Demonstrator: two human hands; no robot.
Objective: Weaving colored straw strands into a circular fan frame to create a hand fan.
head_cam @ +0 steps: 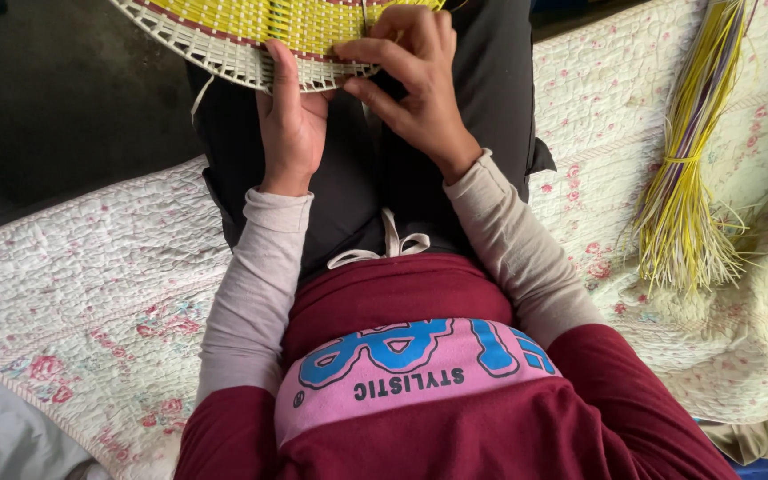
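Observation:
A round woven piece, yellow in the middle with a white latticed rim and a dark red band, rests over my knees at the top of the view. My left hand grips its near edge from below, thumb lying up over the rim. My right hand is bent over the same edge, fingertips pinching a thin strand against the weave. A white strand hangs loose from the rim at the left.
I sit on a quilted floral bedcover. A tied bundle of yellow, white and purple strips lies on it at the right. Dark floor fills the upper left.

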